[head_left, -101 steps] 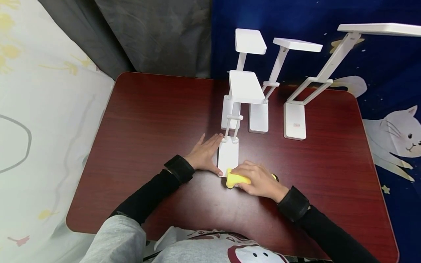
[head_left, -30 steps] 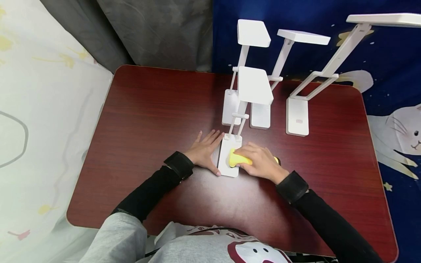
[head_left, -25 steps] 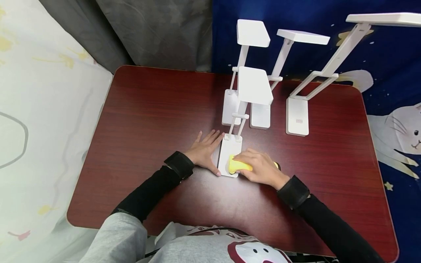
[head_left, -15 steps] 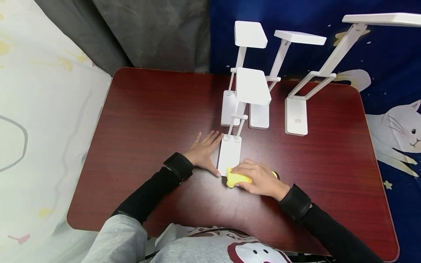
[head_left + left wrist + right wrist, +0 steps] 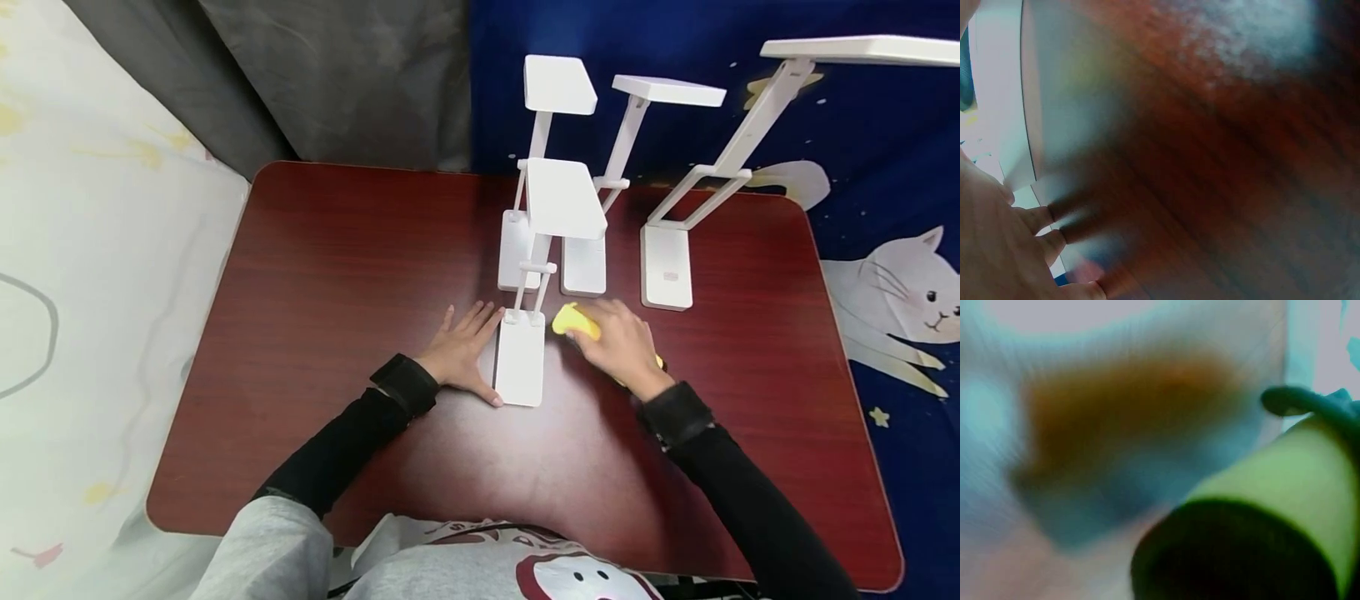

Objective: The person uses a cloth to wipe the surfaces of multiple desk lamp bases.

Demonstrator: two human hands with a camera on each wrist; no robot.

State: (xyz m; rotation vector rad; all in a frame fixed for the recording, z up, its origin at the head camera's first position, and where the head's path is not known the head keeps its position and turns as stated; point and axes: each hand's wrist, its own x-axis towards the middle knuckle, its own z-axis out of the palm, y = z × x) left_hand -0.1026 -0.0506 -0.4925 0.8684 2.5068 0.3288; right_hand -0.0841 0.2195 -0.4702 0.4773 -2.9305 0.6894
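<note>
In the head view a white folding desk lamp stands mid-table, its flat base [image 5: 520,358] toward the person and its head [image 5: 564,198] raised above. Against the base's left side lies my left hand [image 5: 463,348], fingers spread and straight, thumb tip at the near corner. To the right of the base my right hand [image 5: 617,343] grips a yellow tool [image 5: 576,320] with a rounded head and a black rear end; the palm hides its middle. The right wrist view shows the tool's pale handle [image 5: 1279,469] with its dark round end [image 5: 1235,553].
Several more white lamps stand behind: one at back left [image 5: 517,248], one beside it [image 5: 583,265], and a taller one [image 5: 666,267] at right. Their heads overhang the back edge of the reddish-brown table [image 5: 337,250], before a grey curtain [image 5: 360,75] and a blue curtain [image 5: 495,50].
The right hand has carried the yellow tool along the lamp base, to its near edge, then off it to the right and farther back. The left hand has stayed put.
</note>
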